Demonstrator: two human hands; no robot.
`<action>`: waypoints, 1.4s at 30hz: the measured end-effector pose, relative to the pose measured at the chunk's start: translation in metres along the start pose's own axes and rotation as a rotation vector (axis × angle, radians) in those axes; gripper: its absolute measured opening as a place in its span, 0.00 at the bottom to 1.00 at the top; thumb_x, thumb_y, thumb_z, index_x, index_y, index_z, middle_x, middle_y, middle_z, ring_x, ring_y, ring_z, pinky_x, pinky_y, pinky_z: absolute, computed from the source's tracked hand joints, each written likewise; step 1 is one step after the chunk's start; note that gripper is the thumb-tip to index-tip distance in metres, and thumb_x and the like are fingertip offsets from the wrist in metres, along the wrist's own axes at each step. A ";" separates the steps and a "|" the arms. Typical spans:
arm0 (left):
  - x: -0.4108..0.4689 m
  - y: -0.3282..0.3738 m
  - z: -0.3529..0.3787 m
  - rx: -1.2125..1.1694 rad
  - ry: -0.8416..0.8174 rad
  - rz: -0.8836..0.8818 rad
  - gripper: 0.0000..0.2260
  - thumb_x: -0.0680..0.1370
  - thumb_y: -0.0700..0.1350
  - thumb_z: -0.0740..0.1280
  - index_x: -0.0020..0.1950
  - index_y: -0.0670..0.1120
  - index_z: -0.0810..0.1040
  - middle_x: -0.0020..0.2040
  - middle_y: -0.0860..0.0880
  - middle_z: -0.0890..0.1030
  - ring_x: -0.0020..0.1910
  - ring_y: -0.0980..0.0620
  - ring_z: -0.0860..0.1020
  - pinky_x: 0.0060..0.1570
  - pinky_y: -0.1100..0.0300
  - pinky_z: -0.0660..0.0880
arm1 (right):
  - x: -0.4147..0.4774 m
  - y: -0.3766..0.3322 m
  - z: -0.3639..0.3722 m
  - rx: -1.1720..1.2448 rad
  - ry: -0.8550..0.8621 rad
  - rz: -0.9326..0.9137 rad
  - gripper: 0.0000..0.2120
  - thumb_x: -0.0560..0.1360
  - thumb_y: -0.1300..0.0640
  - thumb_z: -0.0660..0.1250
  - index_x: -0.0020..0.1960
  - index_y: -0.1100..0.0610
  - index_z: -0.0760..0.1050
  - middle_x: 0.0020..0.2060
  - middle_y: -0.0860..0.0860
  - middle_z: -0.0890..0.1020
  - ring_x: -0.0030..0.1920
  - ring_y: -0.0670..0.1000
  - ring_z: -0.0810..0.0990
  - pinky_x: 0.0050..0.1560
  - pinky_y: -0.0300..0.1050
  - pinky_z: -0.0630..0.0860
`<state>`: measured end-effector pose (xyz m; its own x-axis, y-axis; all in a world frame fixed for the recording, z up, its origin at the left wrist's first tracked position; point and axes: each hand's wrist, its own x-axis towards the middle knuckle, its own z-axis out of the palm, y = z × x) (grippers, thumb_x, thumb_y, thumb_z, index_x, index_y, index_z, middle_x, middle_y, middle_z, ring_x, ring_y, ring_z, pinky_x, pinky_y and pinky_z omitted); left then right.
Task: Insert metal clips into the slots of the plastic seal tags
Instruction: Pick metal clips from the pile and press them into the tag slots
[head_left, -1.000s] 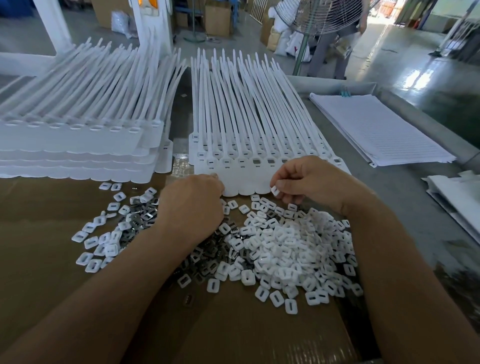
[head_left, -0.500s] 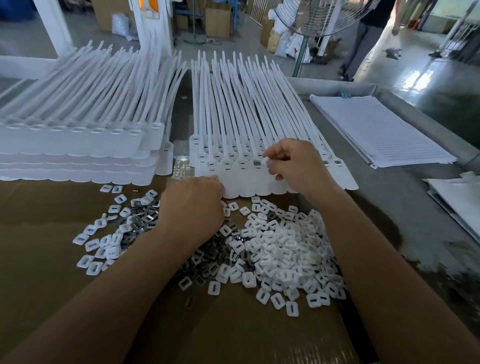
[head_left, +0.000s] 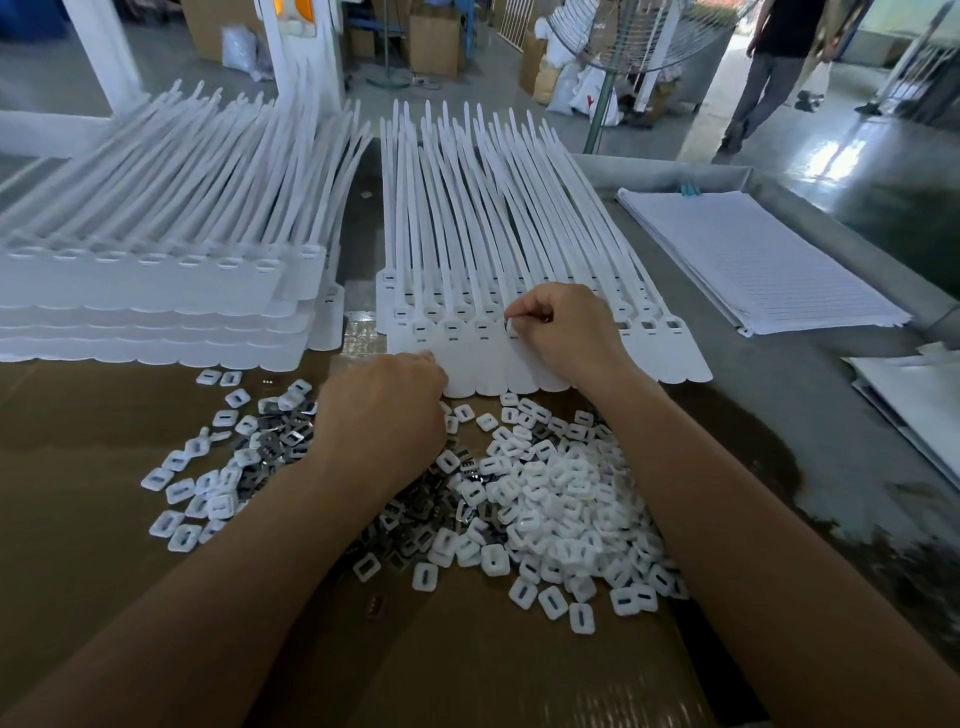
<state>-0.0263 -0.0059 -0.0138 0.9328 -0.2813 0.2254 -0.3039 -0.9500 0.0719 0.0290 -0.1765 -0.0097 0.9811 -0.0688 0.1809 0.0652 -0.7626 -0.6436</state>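
Quick update on the right hand (head_left: 566, 332): a second back down at the near edge of the middle row of seal tags (head_left: 467, 234), half a second back partway up the flags, now parked right on that row's slot line, about mid-row. Grip pinched tight there, thumb and forefinger closed on a small white piece (head_left: 510, 326), tipped down against a tag head. Can't tell from this angle whether already seated in the slot or only touching its mouth. Can't tell either whether any metal inside that piece or just plain plastic.

No real change for the left hand (head_left: 384, 410): same spot at the row's near-left corner, fingertips touching the edge of the flags, probably pinning the row flat. Grip curled under with the back of the hand up, so no way to say whether holding anything.

Reading this as carry done, insert step underway. Next up, presumably, a firm push down, then back to the near side of the row for another piece. Main risk: a crooked piece jamming at the slot mouth, or the row sliding without that left-hand pin.

Supply-wise, a big pile of white pieces (head_left: 561, 499) mixed with dark metal clips (head_left: 410, 530) on the cardboard (head_left: 78, 467), just on the near side of the row. Taller stack of tags (head_left: 156, 280) to the row's left, stack of lined paper (head_left: 753, 260) to its right on the tabletop (head_left: 779, 415). Heads toward the row's right end look open, so likely plenty left to fill.
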 end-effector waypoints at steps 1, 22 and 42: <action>0.000 0.000 0.000 -0.002 -0.001 -0.003 0.15 0.76 0.41 0.56 0.60 0.48 0.75 0.55 0.50 0.79 0.51 0.49 0.78 0.46 0.55 0.77 | 0.001 -0.001 0.000 -0.006 -0.007 0.004 0.05 0.75 0.59 0.66 0.46 0.50 0.79 0.38 0.43 0.77 0.45 0.44 0.76 0.49 0.41 0.73; -0.003 -0.001 0.002 -0.021 0.006 -0.012 0.14 0.75 0.42 0.57 0.57 0.48 0.77 0.53 0.51 0.80 0.50 0.48 0.78 0.43 0.55 0.75 | 0.002 -0.008 0.000 -0.080 0.030 -0.035 0.06 0.73 0.59 0.68 0.47 0.53 0.83 0.45 0.47 0.83 0.48 0.47 0.79 0.51 0.42 0.75; -0.002 -0.004 0.001 -0.066 -0.062 0.005 0.13 0.75 0.41 0.56 0.53 0.47 0.78 0.56 0.52 0.79 0.53 0.51 0.78 0.50 0.54 0.76 | -0.031 0.009 -0.045 0.140 -0.242 -0.037 0.08 0.72 0.60 0.69 0.41 0.47 0.78 0.40 0.41 0.81 0.42 0.37 0.79 0.42 0.27 0.71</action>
<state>-0.0263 -0.0016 -0.0158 0.9408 -0.2956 0.1657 -0.3186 -0.9382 0.1353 -0.0093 -0.2103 0.0117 0.9915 0.1255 0.0339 0.1094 -0.6646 -0.7391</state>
